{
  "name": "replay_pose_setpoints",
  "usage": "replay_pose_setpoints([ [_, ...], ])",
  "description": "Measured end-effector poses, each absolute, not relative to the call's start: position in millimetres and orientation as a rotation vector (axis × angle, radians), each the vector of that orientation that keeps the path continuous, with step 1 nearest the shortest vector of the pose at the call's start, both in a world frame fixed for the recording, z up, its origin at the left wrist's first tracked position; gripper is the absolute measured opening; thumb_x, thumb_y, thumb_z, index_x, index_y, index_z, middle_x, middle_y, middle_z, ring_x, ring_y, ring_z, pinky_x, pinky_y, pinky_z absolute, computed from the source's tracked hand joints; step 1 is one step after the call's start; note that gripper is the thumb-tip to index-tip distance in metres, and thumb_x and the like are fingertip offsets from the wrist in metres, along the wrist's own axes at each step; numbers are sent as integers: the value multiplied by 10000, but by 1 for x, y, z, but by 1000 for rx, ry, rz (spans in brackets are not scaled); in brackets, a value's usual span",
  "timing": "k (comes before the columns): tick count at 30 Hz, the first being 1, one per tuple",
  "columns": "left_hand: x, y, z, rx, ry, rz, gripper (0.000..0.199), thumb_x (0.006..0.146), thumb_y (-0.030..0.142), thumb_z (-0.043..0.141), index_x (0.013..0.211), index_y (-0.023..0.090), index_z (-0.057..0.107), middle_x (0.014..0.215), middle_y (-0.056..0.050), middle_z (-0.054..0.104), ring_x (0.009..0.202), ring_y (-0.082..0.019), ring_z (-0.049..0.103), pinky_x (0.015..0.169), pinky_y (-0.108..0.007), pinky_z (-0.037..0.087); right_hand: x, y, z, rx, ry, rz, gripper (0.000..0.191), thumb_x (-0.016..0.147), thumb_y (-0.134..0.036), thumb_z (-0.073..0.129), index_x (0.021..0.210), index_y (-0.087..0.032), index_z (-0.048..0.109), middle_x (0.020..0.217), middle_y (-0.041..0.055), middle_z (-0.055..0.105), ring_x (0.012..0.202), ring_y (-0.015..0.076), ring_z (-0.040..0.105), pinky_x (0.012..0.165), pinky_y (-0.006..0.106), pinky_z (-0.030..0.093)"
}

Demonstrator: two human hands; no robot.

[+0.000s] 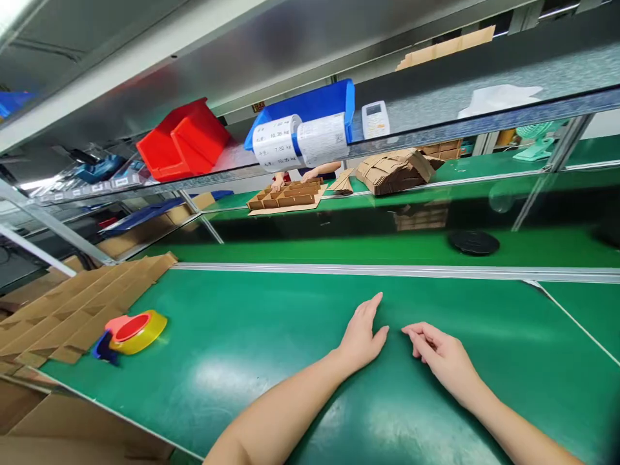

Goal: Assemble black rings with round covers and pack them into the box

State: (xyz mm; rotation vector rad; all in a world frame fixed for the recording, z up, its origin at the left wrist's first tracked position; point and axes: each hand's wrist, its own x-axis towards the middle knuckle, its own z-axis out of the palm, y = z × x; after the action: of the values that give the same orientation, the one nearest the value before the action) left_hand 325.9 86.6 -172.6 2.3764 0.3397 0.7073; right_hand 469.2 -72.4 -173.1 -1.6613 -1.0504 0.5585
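My left hand (363, 332) is held over the green work table (252, 323), fingers stretched out and thumb apart, with nothing in it. Just to its right is my right hand (440, 358), its fingers bent together and the thumb drawn in against them; no object shows there. A small gap separates the two hands. Off to the left on the same table lies a tape dispenser (104, 345) with a roll of yellow tape (152, 336).
Cardboard dividers (92, 303) are at the left edge. A metal rail (310, 270) crosses behind my hands, with a black disc (473, 243) beyond. The shelf holds a red bin (184, 142), blue bin (310, 100) and label rolls (278, 142). Opposite, another person's hands (278, 183) touch a cardboard divider (290, 196).
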Motion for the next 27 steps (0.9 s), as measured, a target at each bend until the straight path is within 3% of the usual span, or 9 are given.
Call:
replay_pose_setpoints([
  [8,327,88,-169,2326,342,630,701,910,232,578,1571,193,346,1511,-147,498,1417,-291,437,1217,-515,357,459,-66,-167,-1707,-1120,493,418,952,-535,480,949,-202,734,656,25,649,618,192,610,608,286,446],
  [13,334,95,-155,2314,390,557,854,927,248,577,1646,223,117,1467,-138,544,1400,-272,475,1196,-489,362,464,-60,-169,-1639,-1125,473,301,963,-400,498,900,-199,714,639,6,654,582,160,587,584,253,427],
  [16,368,96,-99,2345,382,489,946,916,220,587,1654,203,-5,1133,-84,725,1190,-259,633,1102,-460,438,467,-59,-171,-1603,-1119,487,270,958,-360,512,899,-187,710,627,6,652,573,157,587,570,243,420],
  [18,399,91,-42,2303,305,481,962,905,189,592,1655,211,-10,850,-8,731,924,-224,700,980,-411,499,467,-59,-172,-1592,-1116,483,281,962,-364,511,903,-181,715,629,13,654,579,162,594,570,244,424],
  [20,426,85,20,2157,199,536,991,889,175,617,1655,225,-11,744,23,706,798,-200,698,871,-361,521,468,-59,-174,-1578,-1113,483,304,967,-389,507,910,-179,718,634,18,658,586,169,601,573,248,428],
  [23,438,68,83,1939,41,677,992,875,155,645,1657,219,38,693,36,682,865,-202,717,924,-371,516,469,-58,-175,-1548,-1108,505,328,965,-418,500,916,-173,712,632,19,655,584,171,605,576,250,424],
  [27,398,27,80,1743,-83,713,908,915,245,692,1646,227,154,800,2,710,1007,-236,717,1039,-430,502,469,-55,-175,-1547,-1114,502,299,951,-395,511,895,-181,711,631,11,662,571,162,593,567,244,405],
])
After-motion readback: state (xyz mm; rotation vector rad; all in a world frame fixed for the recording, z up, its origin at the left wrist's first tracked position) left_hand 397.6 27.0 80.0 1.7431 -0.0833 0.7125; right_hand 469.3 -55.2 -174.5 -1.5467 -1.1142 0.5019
